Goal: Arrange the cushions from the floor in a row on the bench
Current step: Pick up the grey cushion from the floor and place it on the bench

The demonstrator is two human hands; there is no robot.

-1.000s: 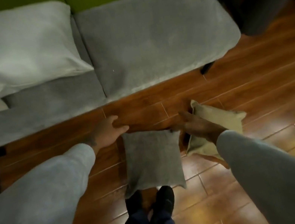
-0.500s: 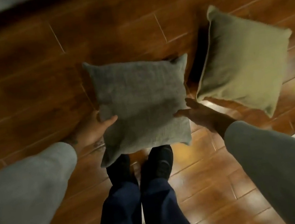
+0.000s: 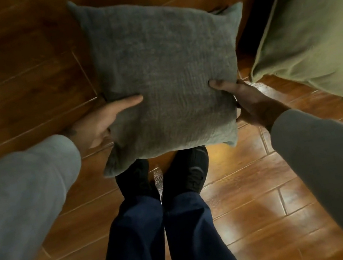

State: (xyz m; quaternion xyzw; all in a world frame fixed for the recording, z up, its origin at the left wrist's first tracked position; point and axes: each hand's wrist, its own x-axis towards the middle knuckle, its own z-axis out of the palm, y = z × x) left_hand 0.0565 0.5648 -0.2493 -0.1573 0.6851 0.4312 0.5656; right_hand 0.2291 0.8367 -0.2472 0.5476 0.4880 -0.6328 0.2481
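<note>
Above my shoes [image 3: 164, 174], grey cushion [image 3: 163, 74] gripped at both lower side edges: left hand [image 3: 100, 124] and right hand [image 3: 250, 104], fingers closed on the fabric, thumbs on top, likely to balance the lift. Olive cushion [image 3: 312, 24] right of the grey one. Worktop out of view.

Two cushions in sight: one grey cushion [image 3: 163, 78] and one olive cushion [image 3: 312, 22]. Two hands, the left hand [image 3: 96, 124] and right hand [image 3: 253, 104]. Two dark shoes [image 3: 193, 169] on the wooden floor [image 3: 13, 72].
</note>
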